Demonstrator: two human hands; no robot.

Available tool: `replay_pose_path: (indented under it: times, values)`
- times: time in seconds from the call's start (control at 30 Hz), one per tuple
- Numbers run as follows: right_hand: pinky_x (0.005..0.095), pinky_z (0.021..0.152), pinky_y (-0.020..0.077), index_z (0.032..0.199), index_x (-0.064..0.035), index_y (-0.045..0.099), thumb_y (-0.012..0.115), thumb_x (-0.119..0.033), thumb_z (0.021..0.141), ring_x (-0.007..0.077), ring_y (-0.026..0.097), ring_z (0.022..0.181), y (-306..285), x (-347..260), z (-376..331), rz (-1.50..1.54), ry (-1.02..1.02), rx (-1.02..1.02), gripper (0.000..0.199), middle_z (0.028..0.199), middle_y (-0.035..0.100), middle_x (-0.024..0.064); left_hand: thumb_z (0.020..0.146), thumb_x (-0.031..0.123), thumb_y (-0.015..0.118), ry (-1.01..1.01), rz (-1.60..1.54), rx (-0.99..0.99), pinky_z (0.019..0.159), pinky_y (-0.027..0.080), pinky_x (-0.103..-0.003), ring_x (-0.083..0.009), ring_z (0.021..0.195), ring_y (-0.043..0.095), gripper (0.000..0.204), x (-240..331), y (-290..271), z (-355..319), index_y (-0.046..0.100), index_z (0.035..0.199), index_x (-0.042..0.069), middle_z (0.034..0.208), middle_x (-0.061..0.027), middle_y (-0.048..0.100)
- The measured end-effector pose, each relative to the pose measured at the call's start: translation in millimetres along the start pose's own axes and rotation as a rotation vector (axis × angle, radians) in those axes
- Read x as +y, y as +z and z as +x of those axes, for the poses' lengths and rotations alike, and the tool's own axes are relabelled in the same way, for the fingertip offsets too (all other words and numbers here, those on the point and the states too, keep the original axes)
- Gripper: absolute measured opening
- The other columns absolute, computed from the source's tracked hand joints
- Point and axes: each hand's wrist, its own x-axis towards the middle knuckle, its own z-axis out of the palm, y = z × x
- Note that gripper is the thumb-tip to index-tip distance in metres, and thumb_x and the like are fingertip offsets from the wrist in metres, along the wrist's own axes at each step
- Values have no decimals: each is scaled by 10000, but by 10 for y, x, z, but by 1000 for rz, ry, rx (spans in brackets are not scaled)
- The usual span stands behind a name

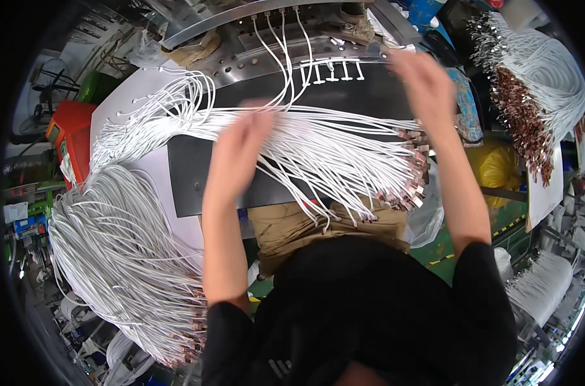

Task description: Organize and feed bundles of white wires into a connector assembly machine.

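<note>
My left hand is over a fanned bundle of white cables on a black mat; motion blurs its fingers. The bundle's right ends carry metallic, coppery connectors. Several white cables run from the metal fixture down toward the left hand; whether it holds them cannot be made out. My right hand, also smeared by motion, is at the fixture's right end. Between the hands, along the fixture's near edge, lies a white comb-like plastic strip with T-shaped prongs.
A large pile of greyish-white cables drapes at the lower left. Another cable bundle with coppery ends sits at the far right. An orange-red box stands at left, a yellow bag at right. Tan cloth covers my lap.
</note>
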Motion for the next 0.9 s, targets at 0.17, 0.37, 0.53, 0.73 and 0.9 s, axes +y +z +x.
replay_pose_path:
  times: [0.17,0.37,0.53,0.73,0.9]
  values:
    - [250,611,413,795,-6,564,492,-40,993,107,510,669,-554,818,-1549,-116,131,462,214,745,567,30,1023,307,551,-407,-882,-373,713,526,-312,-228,769,667,366,-1026,-60,-1743,639,959,-42,879,-169,695]
    - [389,891,507,1104,-25,676,661,-16,854,233,634,1025,304,557,-2749,-74,326,-122,250,1111,686,126,1055,292,506,-502,-1017,534,740,519,-292,-190,824,659,308,-1538,100,-1844,614,1048,3,915,-111,693]
    - [423,992,485,1269,-47,599,680,-22,858,261,597,1149,410,1035,-3033,-463,-193,-158,419,1302,591,152,1051,262,531,-430,-868,576,757,524,-286,-165,853,655,234,-1695,47,-1803,610,1051,41,962,-71,686]
    - [414,1009,499,1473,-82,355,657,-27,895,261,545,1224,277,1596,-3269,118,440,-408,655,1501,395,152,1025,166,567,-495,-885,670,737,545,-308,-177,826,670,154,-1632,71,-1679,620,996,24,922,-77,690]
    - [379,980,524,1499,-65,302,627,-26,919,252,541,1234,146,1592,-3192,-201,-354,-349,665,1487,404,131,1027,180,569,-528,-837,692,747,556,-326,-185,853,674,158,-1741,45,-1758,605,1018,27,963,-75,684]
